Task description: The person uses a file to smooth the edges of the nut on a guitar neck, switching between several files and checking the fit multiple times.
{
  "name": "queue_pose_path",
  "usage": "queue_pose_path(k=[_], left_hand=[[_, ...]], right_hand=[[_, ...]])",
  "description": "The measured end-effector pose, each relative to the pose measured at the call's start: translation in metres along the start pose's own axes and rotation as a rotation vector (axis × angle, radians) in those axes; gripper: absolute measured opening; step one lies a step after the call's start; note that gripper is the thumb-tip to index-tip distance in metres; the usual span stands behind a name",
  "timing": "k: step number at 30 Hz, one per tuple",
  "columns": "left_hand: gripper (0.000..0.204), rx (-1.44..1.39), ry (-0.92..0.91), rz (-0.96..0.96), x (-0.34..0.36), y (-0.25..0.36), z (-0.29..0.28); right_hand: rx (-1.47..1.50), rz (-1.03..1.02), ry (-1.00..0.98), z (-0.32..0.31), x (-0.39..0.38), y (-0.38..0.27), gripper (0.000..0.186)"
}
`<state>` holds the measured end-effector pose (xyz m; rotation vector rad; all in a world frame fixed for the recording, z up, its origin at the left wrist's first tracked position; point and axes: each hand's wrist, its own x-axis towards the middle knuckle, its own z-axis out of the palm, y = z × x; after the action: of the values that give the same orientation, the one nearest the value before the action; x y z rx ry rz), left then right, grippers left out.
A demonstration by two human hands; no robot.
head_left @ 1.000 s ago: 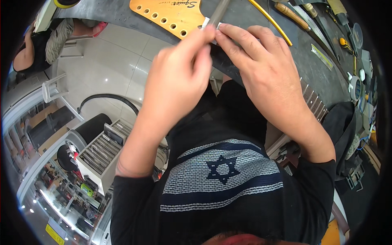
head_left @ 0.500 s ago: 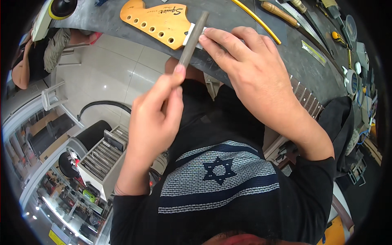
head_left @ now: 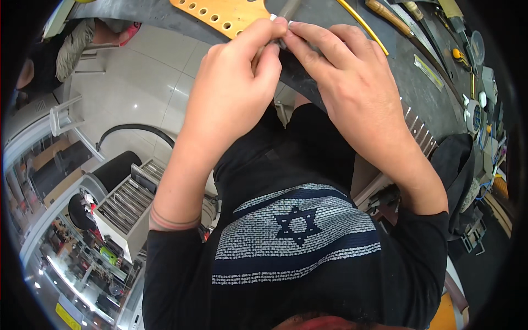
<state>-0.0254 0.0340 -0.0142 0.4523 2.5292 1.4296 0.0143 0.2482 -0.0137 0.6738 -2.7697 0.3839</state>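
Observation:
An amber wooden guitar headstock point(head_left: 215, 15) with a row of tuner holes lies along the bench's near edge. Its fretted neck point(head_left: 421, 132) shows again beyond my right wrist. My left hand point(head_left: 234, 77) is closed on a grey metal file point(head_left: 289, 9), whose far end sticks out past the fingertips. My right hand point(head_left: 355, 71) lies over the neck, fingers curled round it, thumb and index tip near the file. A small white piece point(head_left: 273, 17) shows beside the headstock; the fingers hide most of it. Both hands' fingertips nearly meet there.
On the dark bench point(head_left: 410, 82) lie a yellow tube point(head_left: 363, 25), a wooden-handled tool point(head_left: 389, 16) and a yellow-green strip point(head_left: 429, 71). Black cloth point(head_left: 454, 170) hangs at right. A drawer unit point(head_left: 129, 206) stands lower left. Another person's leg point(head_left: 104, 33) shows at upper left.
My left hand has pushed the file forward and right, bringing its fingertips up to my right hand's. The headstock sits higher in the picture, with more of it cut off.

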Motion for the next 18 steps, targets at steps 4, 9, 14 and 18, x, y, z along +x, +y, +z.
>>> queue_pose_path(k=[4,9,14,18], left_hand=[[0.037,0.03,0.027,-0.04,-0.073,-0.012,-0.014],[0.031,-0.034,0.097,0.123,-0.012,-0.019,0.005],[0.037,0.064,0.052,-0.019,-0.063,-0.01,-0.013],[0.034,0.019,0.081,0.018,-0.045,-0.013,-0.009]], right_hand=[[-0.009,-0.006,-0.006,0.002,0.001,0.0,0.059],[-0.053,-0.016,-0.045,-0.008,0.009,-0.007,0.06],[-0.046,-0.012,-0.015,-0.004,0.008,-0.006,0.059],[-0.047,-0.021,-0.041,-0.006,0.009,-0.006,0.058]])
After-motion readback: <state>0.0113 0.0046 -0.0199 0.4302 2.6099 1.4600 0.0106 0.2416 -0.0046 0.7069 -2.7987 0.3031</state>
